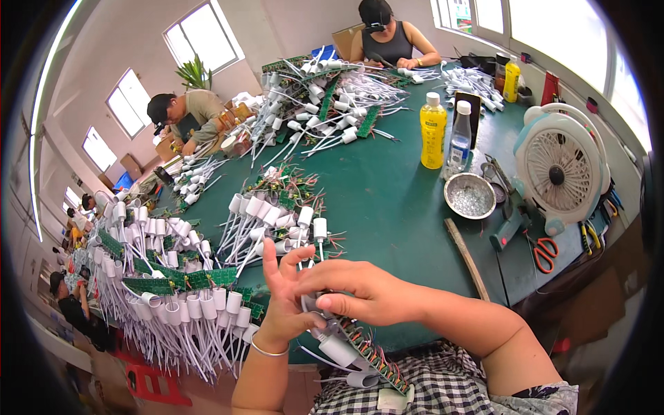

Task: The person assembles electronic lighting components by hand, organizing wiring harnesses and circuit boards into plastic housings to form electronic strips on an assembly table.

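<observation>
Close to my lap, both hands meet at a small white plastic cylinder [309,304] that my fingers largely cover. My left hand [282,297] pinches it between thumb and forefinger, with other fingers raised. From the right, my right hand [360,289] closes its thumb and forefinger on the same piece. Below the hands, a green circuit board strip [377,356] with coloured wires slants over my checked clothing. More white cylinders [339,351] with white cables hang along that strip. Just beyond my left hand lies a pile of white cylinders with cables [266,211].
Left, a long heap of cabled cylinders [200,308] hangs over the table edge. On the green table [387,221] stand a metal bowl [470,196], yellow bottle [433,131], clear bottle [458,142], fan [560,169], red scissors [545,254] and wooden stick [467,259]. Other people work beyond.
</observation>
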Demonstrator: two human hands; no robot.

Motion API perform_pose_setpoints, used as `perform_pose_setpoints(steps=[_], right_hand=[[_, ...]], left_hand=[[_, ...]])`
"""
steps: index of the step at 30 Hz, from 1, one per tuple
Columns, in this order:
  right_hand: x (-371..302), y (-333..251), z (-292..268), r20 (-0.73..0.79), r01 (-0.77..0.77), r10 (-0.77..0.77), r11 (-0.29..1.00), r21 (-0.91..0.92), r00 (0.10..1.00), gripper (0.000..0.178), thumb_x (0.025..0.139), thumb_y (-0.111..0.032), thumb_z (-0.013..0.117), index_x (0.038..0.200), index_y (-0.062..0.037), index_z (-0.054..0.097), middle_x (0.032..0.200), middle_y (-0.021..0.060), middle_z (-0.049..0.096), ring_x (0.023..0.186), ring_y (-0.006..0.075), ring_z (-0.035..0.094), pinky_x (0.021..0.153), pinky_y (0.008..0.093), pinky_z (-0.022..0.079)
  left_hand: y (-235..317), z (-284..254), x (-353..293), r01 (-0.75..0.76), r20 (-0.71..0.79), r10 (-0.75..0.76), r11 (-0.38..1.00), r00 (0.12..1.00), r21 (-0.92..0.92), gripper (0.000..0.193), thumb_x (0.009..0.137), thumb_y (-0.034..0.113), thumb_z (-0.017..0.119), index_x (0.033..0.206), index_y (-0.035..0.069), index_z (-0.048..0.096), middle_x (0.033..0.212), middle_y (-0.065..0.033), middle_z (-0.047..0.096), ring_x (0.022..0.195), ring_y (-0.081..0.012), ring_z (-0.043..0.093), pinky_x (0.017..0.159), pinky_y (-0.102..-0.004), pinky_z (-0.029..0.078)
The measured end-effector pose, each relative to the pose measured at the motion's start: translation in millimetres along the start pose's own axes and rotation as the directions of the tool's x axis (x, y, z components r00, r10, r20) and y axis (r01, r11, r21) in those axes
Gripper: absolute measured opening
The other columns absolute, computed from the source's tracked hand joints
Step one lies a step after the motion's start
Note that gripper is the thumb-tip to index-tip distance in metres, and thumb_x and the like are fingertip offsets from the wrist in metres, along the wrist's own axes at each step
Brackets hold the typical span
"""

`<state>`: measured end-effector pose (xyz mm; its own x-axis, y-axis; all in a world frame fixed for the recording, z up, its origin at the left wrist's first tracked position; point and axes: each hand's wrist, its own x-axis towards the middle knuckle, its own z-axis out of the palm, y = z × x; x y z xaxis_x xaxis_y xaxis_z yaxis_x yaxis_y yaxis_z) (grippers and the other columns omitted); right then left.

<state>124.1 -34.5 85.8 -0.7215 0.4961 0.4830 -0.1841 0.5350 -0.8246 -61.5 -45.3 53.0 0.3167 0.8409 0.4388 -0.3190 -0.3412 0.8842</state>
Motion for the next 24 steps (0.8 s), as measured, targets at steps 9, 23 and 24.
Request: perform_pose_setpoints(steps=[9, 23, 24], right_hand=[[-23, -17, 18, -0.339, -0.244, 0.270, 0.963, 0.119, 0.901, 0.026, 0.089, -0.015, 0.058, 0.112, -0.0023, 0.054, 0.097, 0.0069, 0.058, 0.086, 0.0154, 0.057, 0.072, 0.0266, 0.047], [-28, -7, 0, -0.252, -0.236, 0.432, 0.798, 0.555, 0.866, 0.016, 0.089, -0.017, 0.060, 0.090, -0.0056, 0.049, 0.074, 0.0005, 0.052, 0.061, 0.0054, 0.046, 0.051, 0.0220, 0.039], [-29, -11, -8, -0.246, -0.215, 0.430, 0.775, 0.594, 0.869, 0.014, 0.089, -0.016, 0.060, 0.089, -0.0066, 0.049, 0.073, -0.0008, 0.051, 0.059, 0.0042, 0.045, 0.049, 0.0203, 0.038]], left_hand=[[20, -8, 1, -0.032, 0.160, -0.078, 0.807, 0.984, 0.589, 0.071, 0.068, 0.038, 0.076, 0.127, 0.008, 0.050, 0.113, -0.0103, 0.055, 0.099, -0.0224, 0.053, 0.084, -0.0386, 0.042], [24, 12, 4, -0.059, 0.258, -0.118, 0.808, 0.959, 0.586, 0.061, 0.079, 0.033, 0.067, 0.127, 0.001, 0.047, 0.116, -0.0146, 0.052, 0.104, -0.0281, 0.050, 0.093, -0.0343, 0.038], [22, 10, 4, -0.063, 0.264, -0.115, 0.810, 0.958, 0.583, 0.061, 0.079, 0.033, 0.067, 0.127, 0.001, 0.047, 0.116, -0.0146, 0.052, 0.104, -0.0281, 0.050, 0.093, -0.0343, 0.038]])
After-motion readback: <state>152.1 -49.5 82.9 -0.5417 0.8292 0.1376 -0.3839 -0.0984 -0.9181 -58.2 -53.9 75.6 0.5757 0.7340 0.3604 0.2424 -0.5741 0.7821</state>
